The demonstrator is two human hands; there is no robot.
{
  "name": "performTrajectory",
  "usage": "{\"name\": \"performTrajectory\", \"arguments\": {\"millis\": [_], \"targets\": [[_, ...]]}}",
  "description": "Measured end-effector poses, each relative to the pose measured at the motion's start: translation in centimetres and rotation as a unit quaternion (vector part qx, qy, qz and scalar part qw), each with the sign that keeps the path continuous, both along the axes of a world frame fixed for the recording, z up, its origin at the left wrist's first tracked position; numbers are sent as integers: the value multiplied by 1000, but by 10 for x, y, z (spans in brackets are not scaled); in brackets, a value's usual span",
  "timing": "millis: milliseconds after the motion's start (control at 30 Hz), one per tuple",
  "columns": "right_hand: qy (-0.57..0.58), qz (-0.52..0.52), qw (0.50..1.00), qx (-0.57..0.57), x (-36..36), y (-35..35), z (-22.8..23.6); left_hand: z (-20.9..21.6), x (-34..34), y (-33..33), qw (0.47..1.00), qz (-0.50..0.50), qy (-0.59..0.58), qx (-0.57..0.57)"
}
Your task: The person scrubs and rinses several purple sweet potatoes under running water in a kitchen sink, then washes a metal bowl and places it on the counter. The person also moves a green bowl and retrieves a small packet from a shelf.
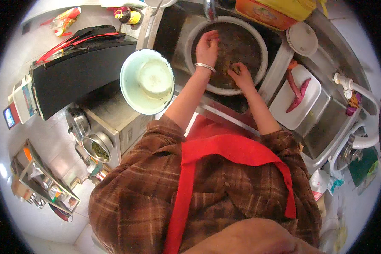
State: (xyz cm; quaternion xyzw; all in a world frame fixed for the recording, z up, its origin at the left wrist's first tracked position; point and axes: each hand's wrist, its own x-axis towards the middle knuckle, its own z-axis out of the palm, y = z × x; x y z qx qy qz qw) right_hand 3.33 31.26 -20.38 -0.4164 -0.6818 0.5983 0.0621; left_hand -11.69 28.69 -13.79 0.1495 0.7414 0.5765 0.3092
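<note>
A wide pale-rimmed basin (263, 51) stands in the sink, filled with dark, murky water in which brownish bits show. Over its left part is my left hand (207, 47), a silver bangle at the wrist. Its fingers are curled together, and whatever they hold is hidden. At the right side of the basin, my right hand (242, 77) has thumb and fingers bent inward near a small brownish bit I cannot make out. Left of the basin, a pale green enamel bowl (127, 80) with a chipped dark rim sits beside my left forearm.
A faucet (210, 9) hangs above the basin. At right, a white tray (279, 111) holds reddish-purple roots (299, 95) by a second sink compartment (321, 135). A yellow-orange container (275, 12) and round white lid (302, 39) stand behind. Lower left, a metal pot (98, 147) contains greens.
</note>
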Motion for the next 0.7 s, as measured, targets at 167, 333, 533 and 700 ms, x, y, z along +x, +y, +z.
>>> {"name": "performTrajectory", "arguments": {"millis": [167,333,533,700], "targets": [[-52,5,995,85,-21,43,2,-100,-1,-33,856,-244,220,-400],[-34,36,987,153,-29,70,-6,-104,41,-19,769,-353,99,-524],[-208,223,924,232,-47,64,-35,-137,43,-29,671,-540,104,-498],[-281,282,885,242,-53,61,-67,-89,17,-8,833,-293,162,-440]]}}
